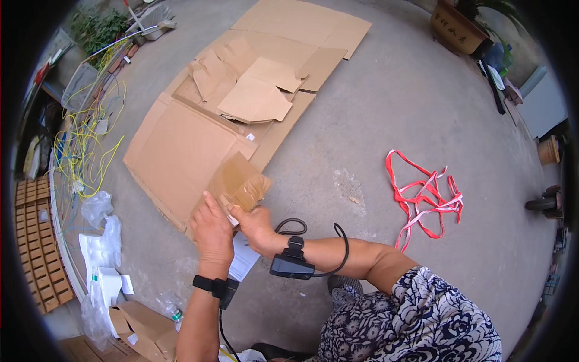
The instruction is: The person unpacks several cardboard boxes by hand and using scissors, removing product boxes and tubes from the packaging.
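My left hand (211, 226) and my right hand (255, 226) both grip the near end of a small cardboard box (239, 183) with shiny brown tape across it. The thumb of the right hand presses on its near edge. Beneath and beyond the box lie large flattened cardboard sheets (167, 135), with torn cardboard pieces (255, 99) resting on top. Below the hands a white printed sheet (243, 257) is partly hidden. Both wrists wear black straps with devices and cables.
Tangled red and pink ribbon (418, 199) lies on the concrete floor to the right. Yellow cables (90, 131), clear plastic bags (97, 209) and an opened cardboard box (147, 328) are on the left. A plant pot (457, 29) stands at the top right.
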### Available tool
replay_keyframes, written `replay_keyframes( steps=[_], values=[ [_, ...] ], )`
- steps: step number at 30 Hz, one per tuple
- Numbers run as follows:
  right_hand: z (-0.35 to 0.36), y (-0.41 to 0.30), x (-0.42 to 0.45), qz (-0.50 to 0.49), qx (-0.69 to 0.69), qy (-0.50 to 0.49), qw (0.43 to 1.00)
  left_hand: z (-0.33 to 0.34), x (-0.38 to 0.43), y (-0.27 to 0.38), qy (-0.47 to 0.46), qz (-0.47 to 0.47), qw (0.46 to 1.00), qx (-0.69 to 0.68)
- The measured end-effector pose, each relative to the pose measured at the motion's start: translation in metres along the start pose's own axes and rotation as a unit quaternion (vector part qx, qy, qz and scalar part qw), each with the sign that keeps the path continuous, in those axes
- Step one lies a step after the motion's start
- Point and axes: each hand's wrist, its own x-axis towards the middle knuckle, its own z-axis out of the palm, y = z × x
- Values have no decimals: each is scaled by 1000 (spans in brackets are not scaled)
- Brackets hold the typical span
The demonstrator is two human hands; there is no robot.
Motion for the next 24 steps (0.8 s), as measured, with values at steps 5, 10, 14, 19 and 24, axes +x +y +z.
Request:
replay_keyframes(
  steps=[5,10,14,19,24],
  values=[
    [-4,0,8,16,-3,-10,1000,0,-1,5,37,17,999,5],
    [-8,-10,9,17,38,-38,998,-11,-9,-14,-40,103,982,-151],
    [-24,-9,24,65,102,-34,992,-10,-2,-20,-32,147,951,-271],
    [4,-35,13,38,249,-68,965,-29,-2,-8,73,-118,988,-63],
    [7,-50,-4,46,232,-45,971,-21,-5,-14,45,-188,957,-218]
  ],
)
